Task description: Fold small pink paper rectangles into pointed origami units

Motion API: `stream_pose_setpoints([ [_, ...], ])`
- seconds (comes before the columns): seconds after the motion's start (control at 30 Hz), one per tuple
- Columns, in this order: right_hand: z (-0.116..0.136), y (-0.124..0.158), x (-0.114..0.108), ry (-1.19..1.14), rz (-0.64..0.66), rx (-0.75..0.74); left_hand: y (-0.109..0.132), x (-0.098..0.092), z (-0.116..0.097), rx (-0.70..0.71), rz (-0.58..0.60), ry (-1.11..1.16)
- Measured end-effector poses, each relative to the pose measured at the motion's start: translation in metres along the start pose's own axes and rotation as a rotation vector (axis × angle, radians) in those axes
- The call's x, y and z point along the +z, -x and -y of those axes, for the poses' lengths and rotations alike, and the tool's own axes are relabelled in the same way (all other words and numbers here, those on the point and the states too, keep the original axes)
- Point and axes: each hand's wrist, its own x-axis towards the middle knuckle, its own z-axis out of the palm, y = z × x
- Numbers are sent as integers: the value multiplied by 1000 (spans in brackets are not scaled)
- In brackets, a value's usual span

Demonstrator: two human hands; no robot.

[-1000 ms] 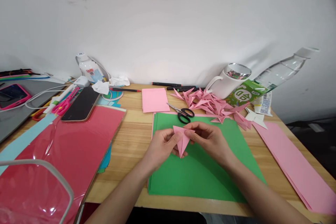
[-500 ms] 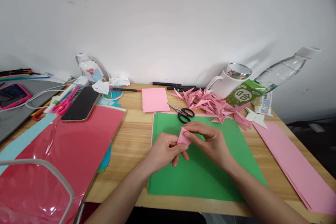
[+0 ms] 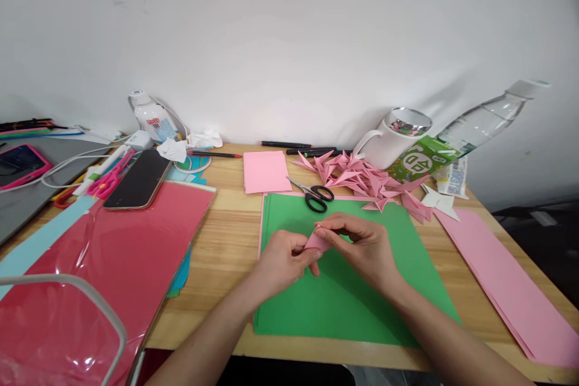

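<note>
A small folded piece of pink paper (image 3: 317, 242) is held between both hands above the green sheets (image 3: 348, 307). My left hand (image 3: 286, 258) pinches its lower left part between thumb and fingers. The thumb and index finger of my right hand (image 3: 362, 245) close on its upper edge. Black-handled scissors (image 3: 319, 194) lie open just beyond the hands, partly on the green sheets. Behind them is a stack of pink squares (image 3: 266, 172), and to its right a pile of folded pink paper pieces (image 3: 357, 178).
A white mug (image 3: 393, 142), a green packet (image 3: 420, 158) and a leaning clear bottle (image 3: 486, 117) stand at the back right. Long pink strips (image 3: 506, 286) lie on the right. At left are a black phone (image 3: 139, 180) and red sheets in plastic (image 3: 122, 253).
The pink piece has tilted and shows a narrower face between the fingers. My right hand has shifted slightly, and the fingers of my left hand have curled in more.
</note>
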Motion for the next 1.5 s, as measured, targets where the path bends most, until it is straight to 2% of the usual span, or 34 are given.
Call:
stream_pose_setpoints([
  [0.17,2,-1,-2,33,43,-16,-1,0,-1,51,-51,-87],
  [0.33,10,1,-6,66,160,-82,-2,2,2,90,-72,-145],
  [0.43,12,2,-7,64,182,-111,-3,2,5,166,-97,-145],
  [0.5,11,2,-7,52,149,-162,-4,1,7,281,-183,-185],
  [0.57,8,1,-7,11,115,-197,-5,-1,10,459,-354,-260],
  [0.63,4,-2,-7,-70,95,-130,-5,-3,12,636,-547,-349],
  [0.7,1,-4,-6,-163,96,22,-4,-5,13,745,-679,-439],
  [0.77,-1,-6,-6,-231,116,176,-4,-5,13,782,-732,-528],
  [0.83,-2,-8,-5,-262,149,271,-4,-5,13,795,-731,-552],
  [0.93,-3,-9,-5,-259,128,317,-7,-4,11,723,-720,-368],
  [1.03,-3,-9,-6,-259,70,315,-9,-4,7,442,-694,105],
  [1.1,-4,-9,-6,-277,42,317,-10,-3,3,244,-519,438],
  [1.17,-3,-8,-5,-298,40,324,-9,-3,-1,152,-291,596],
  [1.23,-2,-8,-4,-309,68,332,-8,-1,-3,143,-174,566],
  [1.37,0,-7,-2,-285,127,331,-5,-1,-3,136,-228,450],
  [1.5,1,-7,-3,-245,145,337,-5,-4,-2,85,-259,431],
])
